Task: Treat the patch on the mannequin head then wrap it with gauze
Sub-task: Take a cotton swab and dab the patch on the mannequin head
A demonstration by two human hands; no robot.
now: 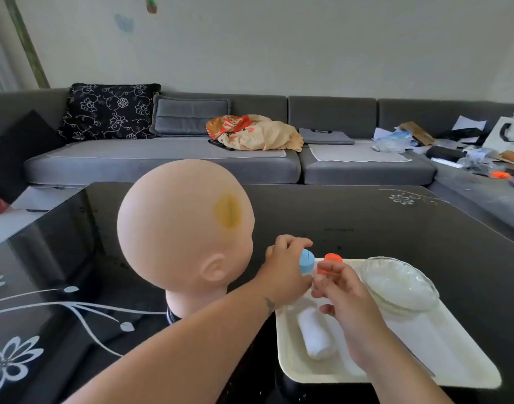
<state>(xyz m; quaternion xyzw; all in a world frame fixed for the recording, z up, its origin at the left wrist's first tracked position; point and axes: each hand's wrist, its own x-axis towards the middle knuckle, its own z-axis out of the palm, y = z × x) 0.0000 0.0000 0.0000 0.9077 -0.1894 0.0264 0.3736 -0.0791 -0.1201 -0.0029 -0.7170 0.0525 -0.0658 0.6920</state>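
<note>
On the dark glass surface (366,228), the bald mannequin head (180,228) shows its yellow patch (228,211). Left hand (284,272) grasps a blue-capped bottle (306,262); right hand (343,295) pinches an orange-capped bottle (333,259) above the white tray (424,345) holding the gauze roll (315,335).

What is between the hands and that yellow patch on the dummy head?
Nothing visible. The yellow patch on the dummy head is bare and faces the camera. The left hand grips a blue cap below it; the right hand pinches an orange cap over the tray.
</note>
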